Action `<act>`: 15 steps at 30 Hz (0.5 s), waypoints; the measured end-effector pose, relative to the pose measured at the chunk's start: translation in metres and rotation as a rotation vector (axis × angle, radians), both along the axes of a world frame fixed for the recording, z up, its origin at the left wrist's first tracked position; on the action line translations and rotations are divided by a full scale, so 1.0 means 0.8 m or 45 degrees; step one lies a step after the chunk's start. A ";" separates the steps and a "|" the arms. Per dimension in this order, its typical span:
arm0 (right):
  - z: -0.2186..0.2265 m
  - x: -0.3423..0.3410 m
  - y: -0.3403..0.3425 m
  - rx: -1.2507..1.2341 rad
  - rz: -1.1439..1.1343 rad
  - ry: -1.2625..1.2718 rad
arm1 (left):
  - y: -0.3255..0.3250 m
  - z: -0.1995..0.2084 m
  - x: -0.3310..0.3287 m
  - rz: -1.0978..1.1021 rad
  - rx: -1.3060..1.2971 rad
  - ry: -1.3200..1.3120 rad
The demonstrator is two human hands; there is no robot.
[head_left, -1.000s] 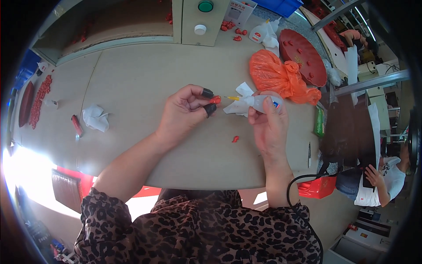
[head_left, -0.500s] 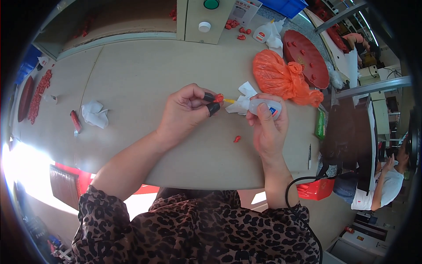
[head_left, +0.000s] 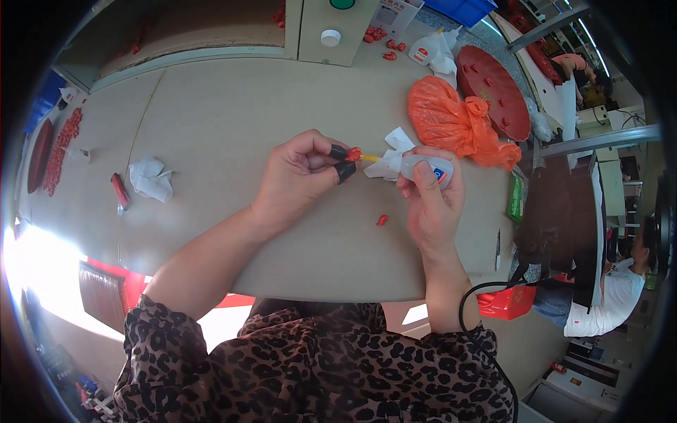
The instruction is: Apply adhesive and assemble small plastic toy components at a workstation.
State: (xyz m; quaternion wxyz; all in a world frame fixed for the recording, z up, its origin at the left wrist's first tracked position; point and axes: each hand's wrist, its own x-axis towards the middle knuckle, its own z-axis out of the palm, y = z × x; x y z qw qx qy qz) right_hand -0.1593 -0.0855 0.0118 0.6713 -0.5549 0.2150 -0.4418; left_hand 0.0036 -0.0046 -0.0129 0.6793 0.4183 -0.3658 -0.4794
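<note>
My left hand, with black covers on thumb and forefinger, pinches a small red piece between those two tips. In my right hand is a translucent squeeze bottle, lying on its side with its yellow nozzle pointing left. The nozzle tip meets the red piece or sits right beside it; I cannot tell which. A crumpled white tissue shows behind the bottle, next to my right fingers. Another small red piece lies on the table below the nozzle.
To the right are an orange plastic bag, a red tray with a few red pieces, and a green packet. A white tissue and a red tool lie left. A black cable passes my right forearm.
Both hands keep almost the same place, the nozzle still at the red piece. My view has shifted very slightly. At the far right, a person in white has lowered a raised hand.
</note>
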 end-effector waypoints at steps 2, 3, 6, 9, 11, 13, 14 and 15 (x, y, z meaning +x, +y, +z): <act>0.000 0.000 0.000 -0.002 0.003 0.003 | 0.000 0.001 0.000 -0.004 0.001 -0.001; 0.000 -0.001 -0.001 -0.005 0.006 0.006 | 0.001 0.003 -0.001 -0.004 0.012 -0.004; 0.002 0.000 0.001 0.008 -0.008 -0.004 | 0.000 0.003 -0.001 -0.007 0.019 -0.004; 0.002 0.000 0.001 0.012 -0.008 0.002 | 0.001 0.003 -0.001 -0.009 0.020 0.002; 0.002 0.000 0.001 0.009 -0.003 0.004 | 0.001 0.003 -0.001 -0.012 0.026 0.008; 0.002 0.000 0.000 0.007 0.003 0.007 | 0.001 0.002 0.000 -0.009 0.019 0.006; 0.002 0.000 0.000 0.001 0.000 0.004 | 0.001 0.002 -0.001 -0.010 0.018 0.007; 0.002 0.000 0.000 -0.005 -0.002 0.001 | 0.001 0.002 -0.001 -0.006 0.020 0.003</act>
